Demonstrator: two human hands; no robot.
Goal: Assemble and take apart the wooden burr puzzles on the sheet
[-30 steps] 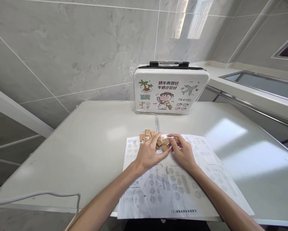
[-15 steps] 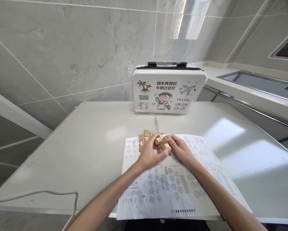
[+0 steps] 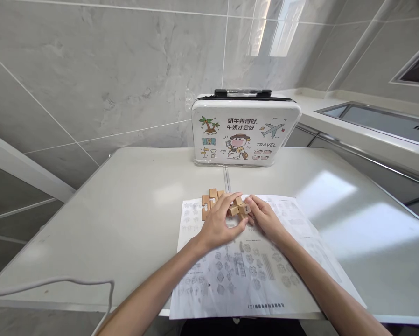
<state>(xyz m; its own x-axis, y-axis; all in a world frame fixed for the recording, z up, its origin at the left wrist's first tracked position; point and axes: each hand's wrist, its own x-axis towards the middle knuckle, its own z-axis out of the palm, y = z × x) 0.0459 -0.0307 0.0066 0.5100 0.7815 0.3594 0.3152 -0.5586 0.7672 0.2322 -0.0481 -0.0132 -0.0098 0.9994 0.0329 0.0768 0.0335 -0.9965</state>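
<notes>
While the cluster of crossed wooden blocks (image 3: 239, 208) sits between the two hands by the far edge of the printed sheet (image 3: 279, 301), the left hand (image 3: 217, 220) curls round it, fingers beyond and thumb nearer, and the right hand (image 3: 263, 218) pinches its right side beside a dark mark. The step looks to me like adjusting one block within the cluster; whether inward or outward I can't tell. The next move calls for a steady left grip and a careful slide or turn from the right. Loose notched pieces (image 3: 212, 192) lie left, near the sheet's far left corner; beyond, a white case (image 3: 216, 107) stands at the table's (image 3: 143, 214) far edge.
</notes>
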